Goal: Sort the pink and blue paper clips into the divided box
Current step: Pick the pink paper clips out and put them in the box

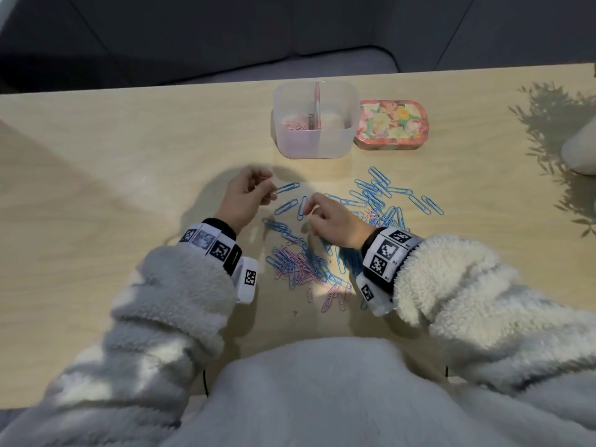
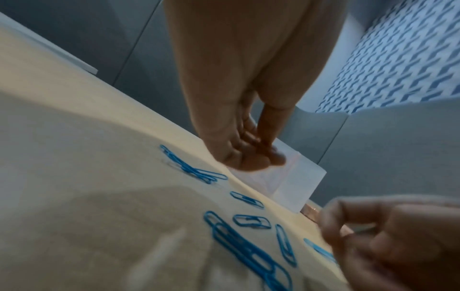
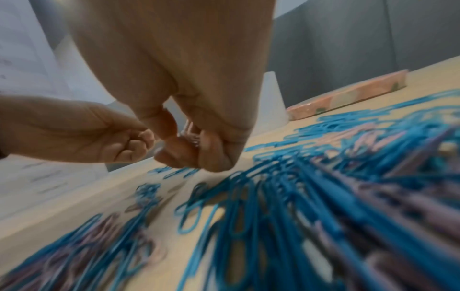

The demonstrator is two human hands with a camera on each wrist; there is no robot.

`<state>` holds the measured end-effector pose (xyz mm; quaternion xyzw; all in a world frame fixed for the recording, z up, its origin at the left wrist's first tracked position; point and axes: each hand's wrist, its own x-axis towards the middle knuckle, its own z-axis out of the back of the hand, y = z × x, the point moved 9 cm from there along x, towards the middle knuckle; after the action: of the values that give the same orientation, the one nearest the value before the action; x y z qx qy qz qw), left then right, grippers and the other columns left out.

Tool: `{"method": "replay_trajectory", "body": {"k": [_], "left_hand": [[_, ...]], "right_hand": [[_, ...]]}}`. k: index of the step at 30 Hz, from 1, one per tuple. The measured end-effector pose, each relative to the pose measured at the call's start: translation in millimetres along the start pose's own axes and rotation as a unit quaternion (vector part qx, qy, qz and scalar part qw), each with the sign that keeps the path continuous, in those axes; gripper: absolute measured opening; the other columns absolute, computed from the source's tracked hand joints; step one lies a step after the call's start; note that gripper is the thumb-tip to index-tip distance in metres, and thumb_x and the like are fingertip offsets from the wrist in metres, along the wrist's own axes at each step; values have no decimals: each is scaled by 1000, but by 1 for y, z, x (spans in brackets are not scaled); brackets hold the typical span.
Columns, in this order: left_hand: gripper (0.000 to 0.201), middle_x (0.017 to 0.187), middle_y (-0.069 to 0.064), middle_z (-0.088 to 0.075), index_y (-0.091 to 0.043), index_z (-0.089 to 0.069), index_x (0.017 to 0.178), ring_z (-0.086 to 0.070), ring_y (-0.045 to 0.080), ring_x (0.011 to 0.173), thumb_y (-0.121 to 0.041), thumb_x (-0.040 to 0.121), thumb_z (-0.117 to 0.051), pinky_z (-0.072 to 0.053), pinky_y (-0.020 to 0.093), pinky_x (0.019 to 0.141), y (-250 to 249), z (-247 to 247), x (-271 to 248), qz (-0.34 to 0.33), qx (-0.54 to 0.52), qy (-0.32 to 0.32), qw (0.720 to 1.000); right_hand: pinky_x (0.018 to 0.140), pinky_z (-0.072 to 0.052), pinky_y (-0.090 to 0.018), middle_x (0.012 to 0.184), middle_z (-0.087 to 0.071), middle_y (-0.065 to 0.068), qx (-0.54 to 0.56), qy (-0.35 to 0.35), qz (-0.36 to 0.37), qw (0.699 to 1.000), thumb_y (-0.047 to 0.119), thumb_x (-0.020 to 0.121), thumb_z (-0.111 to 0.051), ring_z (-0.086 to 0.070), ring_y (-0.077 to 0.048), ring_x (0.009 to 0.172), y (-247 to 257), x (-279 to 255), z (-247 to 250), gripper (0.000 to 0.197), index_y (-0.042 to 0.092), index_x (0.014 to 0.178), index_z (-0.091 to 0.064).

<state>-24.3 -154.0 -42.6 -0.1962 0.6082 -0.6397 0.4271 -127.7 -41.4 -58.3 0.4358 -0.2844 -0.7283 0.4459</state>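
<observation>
The right hand [image 3: 189, 141] has its fingers curled in tight, and it holds a few thin pink wire paper clips [image 3: 191, 135] between the thumb and fingers. The left hand [image 1: 246, 196] is curled too, with the fingertips pressed together, but I cannot tell if there is a clip in it. Both hands are just above the pale wooden table [image 1: 129, 156], close to each other.

A big messy pile of blue and pink paper clips [image 1: 300, 262] lies on the table under the wrists. More blue clips [image 1: 380, 195] are spread out to the right. A few single blue clips [image 1: 287, 187] lie between the two hands.

The clear plastic box with a wall down the middle [image 1: 314, 146] stands further back on the table, well apart from the hands. Its left part has pink clips [image 1: 295, 123] in it. Just beside the box on the right is a flat tin with flowers on the lid [image 1: 392, 124].
</observation>
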Motion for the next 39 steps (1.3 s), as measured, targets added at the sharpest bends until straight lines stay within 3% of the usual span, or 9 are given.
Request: {"method": "replay_trajectory", "body": {"k": [5, 8, 11, 15, 18, 24, 30, 35, 39], "left_hand": [[36, 65, 2, -42, -13, -52, 79, -39, 11, 50, 12, 83, -27, -32, 19, 50, 27, -9, -27, 142, -60, 81, 985], [25, 62, -3, -44, -16, -55, 78, -41, 1, 50, 3, 85, -41, -34, 13, 49, 20, -10, -43, 53, 151, 117, 980], [10, 63, -4, -46, -20, -59, 81, -43, 5, 55, -15, 78, -66, -37, 24, 59, 26, -20, -60, -21, 332, 171, 928], [21, 76, -2, -50, -15, -66, 92, -47, 15, 70, -23, 74, -74, -36, 26, 64, 37, -21, -66, -49, 412, 197, 888], [16, 81, 0, -52, -14, -67, 90, -48, 16, 75, -21, 76, -72, -32, 19, 61, 37, -20, -64, -61, 438, 198, 875], [6, 69, -14, -44, -14, -65, 85, -46, 14, 74, -17, 80, -66, -32, 20, 59, 33, -6, -52, -35, 441, 178, 879], [7, 69, -9, -41, -14, -62, 89, -45, 17, 75, -17, 82, -62, -31, 27, 64, 27, 21, -41, -31, 451, 77, 889], [17, 75, -4, -46, -16, -64, 91, -45, 15, 75, -24, 77, -69, -34, 26, 62, 20, -8, -53, -70, 445, 144, 881], [14, 81, -4, -48, -16, -65, 83, -46, 15, 78, -27, 77, -70, -36, 27, 69, 30, -8, -52, -45, 471, 157, 867]], "right_hand": [[69, -39, -32, 88, -65, -2, -199, 13, -22, 980, 42, 81, -60, -56, -23, 80, -11, -1, -23, 25, 19, 85, -49], [70, -39, -31, 92, -66, -5, -239, 6, -1, 971, 36, 81, -63, -59, -27, 88, -14, -5, -24, 23, 16, 91, -55], [73, -41, -33, 89, -66, -6, -199, 5, -16, 980, 27, 84, -60, -60, -28, 90, -22, -6, -14, 13, 15, 89, -57], [72, -46, -36, 67, -57, 5, -140, -48, -22, 989, 22, 86, -56, -57, -25, 75, -28, -7, 17, 7, 18, 82, -51], [68, -43, -36, 73, -60, -2, -198, -104, 3, 975, 22, 85, -54, -58, -30, 77, -22, -14, 31, 8, 17, 89, -50], [63, -34, -27, 72, -55, 7, -270, -1, 52, 962, 28, 84, -57, -62, -27, 85, -20, -36, -10, 10, 20, 91, -57], [69, -44, -35, 86, -67, -4, -281, -62, 14, 957, 19, 87, -51, -61, -32, 88, -30, -36, 23, 5, 19, 90, -56], [65, -34, -28, 66, -51, 5, -255, -33, 66, 964, 25, 85, -54, -61, -29, 83, -1, -40, 0, 11, 20, 92, -62], [68, -38, -29, 84, -68, -1, -306, 48, 95, 946, 38, 85, -54, -62, -24, 90, 16, -44, -46, 22, 19, 88, -64]]}}
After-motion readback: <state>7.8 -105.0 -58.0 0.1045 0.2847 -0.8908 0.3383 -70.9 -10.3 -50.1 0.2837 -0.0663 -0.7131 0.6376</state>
